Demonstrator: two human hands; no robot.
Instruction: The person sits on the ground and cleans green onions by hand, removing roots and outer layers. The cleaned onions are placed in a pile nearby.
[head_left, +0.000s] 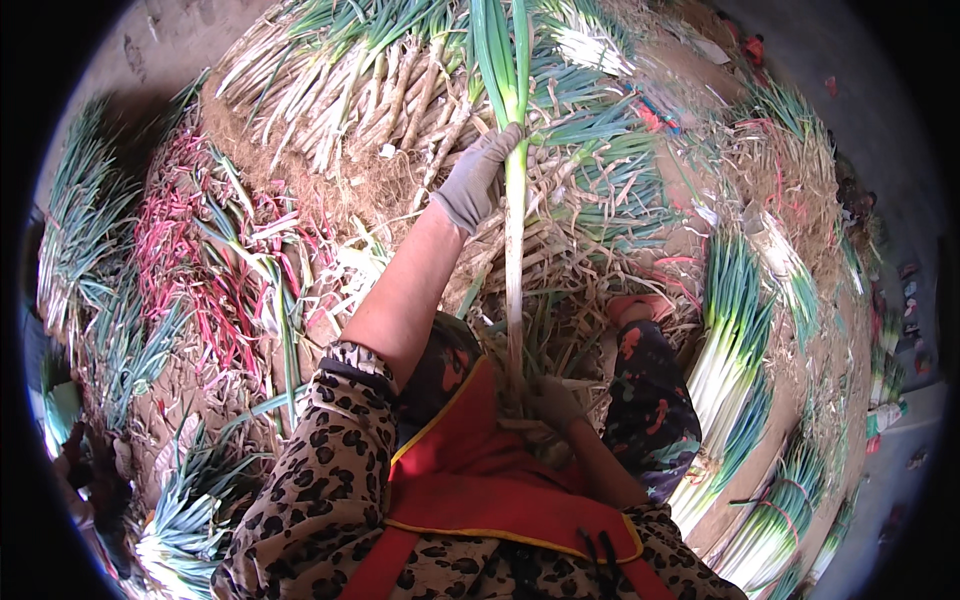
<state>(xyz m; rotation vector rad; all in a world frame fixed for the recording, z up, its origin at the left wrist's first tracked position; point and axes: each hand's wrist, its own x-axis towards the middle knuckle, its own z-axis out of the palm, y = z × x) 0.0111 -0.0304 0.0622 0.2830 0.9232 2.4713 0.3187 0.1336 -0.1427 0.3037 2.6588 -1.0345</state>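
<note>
My left hand (484, 176), in a grey glove, grips a long green onion (515, 217) just below where its leaves branch. The stalk stands nearly in line with my body. Its white shaft runs down toward my lap, and its green leaves point away from me. Beside the root end, in shadow between my knees, is my gloved right hand (555, 405). Its fingers are too dark to make out clearly. Past my left hand lies a large heap of untrimmed green onions (360, 105) with brown outer skins and tangled roots.
Peeled green onions (724, 352) lie in a row at my right, near a tied bundle (772, 517). Red ties and leaf scraps (217, 285) litter the ground at left. More green onions (184, 525) lie at lower left. A foot in a pinkish shoe (637, 307) rests ahead.
</note>
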